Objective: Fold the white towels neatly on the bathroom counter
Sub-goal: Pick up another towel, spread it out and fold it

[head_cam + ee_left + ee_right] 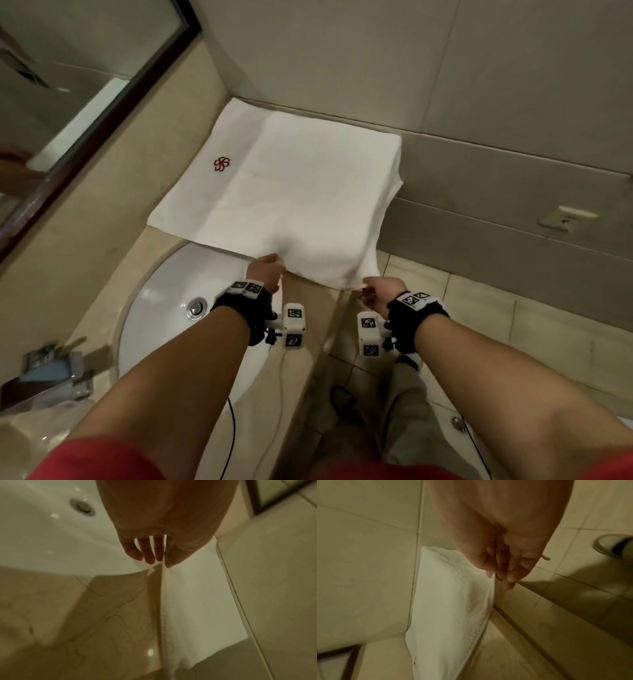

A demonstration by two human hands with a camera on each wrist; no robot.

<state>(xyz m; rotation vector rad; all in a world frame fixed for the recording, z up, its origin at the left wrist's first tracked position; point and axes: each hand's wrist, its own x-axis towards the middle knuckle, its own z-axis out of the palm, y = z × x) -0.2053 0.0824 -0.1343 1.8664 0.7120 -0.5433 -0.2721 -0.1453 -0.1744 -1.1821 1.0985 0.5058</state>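
A white towel (298,192) with a red flower emblem (222,164) lies spread on the beige counter (102,240), reaching the back wall. Its right side hangs over the counter's edge. My left hand (270,265) pinches the near edge of the towel on the left, just past the sink. My right hand (373,286) pinches the near right corner, lifted a little off the counter edge. In the left wrist view the towel (197,601) runs away from my thumb and fingers (149,557). In the right wrist view the towel (447,608) hangs from my fingertips (508,584).
A white sink (164,291) with a metal drain (196,308) sits in the counter below my left arm. A framed mirror (68,85) lines the left wall. Small packets on a tray (51,377) stand at the near left. Tiled floor (496,325) lies to the right.
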